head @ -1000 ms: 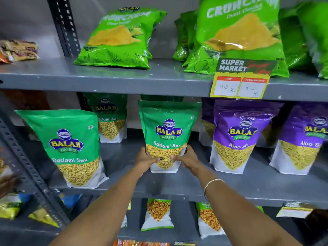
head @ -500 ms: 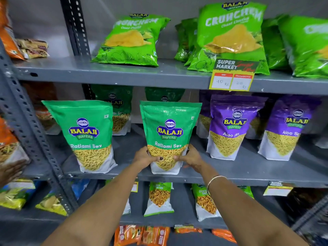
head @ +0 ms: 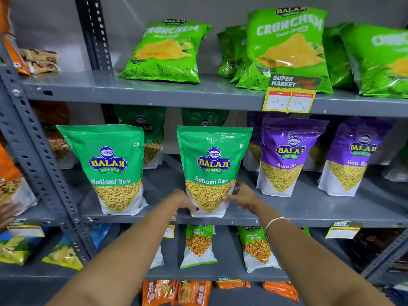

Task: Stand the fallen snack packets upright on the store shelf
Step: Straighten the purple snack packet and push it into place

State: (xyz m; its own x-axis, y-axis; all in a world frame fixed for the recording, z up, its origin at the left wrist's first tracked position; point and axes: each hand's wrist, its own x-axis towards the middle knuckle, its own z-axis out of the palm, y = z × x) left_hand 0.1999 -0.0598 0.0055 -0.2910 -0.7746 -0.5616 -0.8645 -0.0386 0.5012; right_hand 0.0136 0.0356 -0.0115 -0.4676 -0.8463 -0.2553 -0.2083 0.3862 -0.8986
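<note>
**Both hands on a standing Ratlami Sev packet**

Grey steel shelving fills the head view, three tiers of snack bags against a pale wall. On the middle shelf (head: 309, 208) a green Ratlami Sev packet (head: 213, 168) stands upright near the front edge, its base on the shelf. The left hand (head: 181, 200) is at its lower left corner, the right hand (head: 241, 195) at its lower right; the fingers of both are curled around the packet's bottom edges, thumbs on the front, gripping it. A bangle (head: 274, 223) circles the right wrist.

A second Ratlami Sev packet (head: 112, 171) stands upright well to the left, more green packets in the shadow behind. To the right stand two purple Aloo Sev packets (head: 287, 157), also upright. Crunchem bags (head: 287, 47) lean on the top shelf, above a price tag (head: 289, 93) clipped to its front edge. Chana packets (head: 198, 246) stand on the shelf below.
</note>
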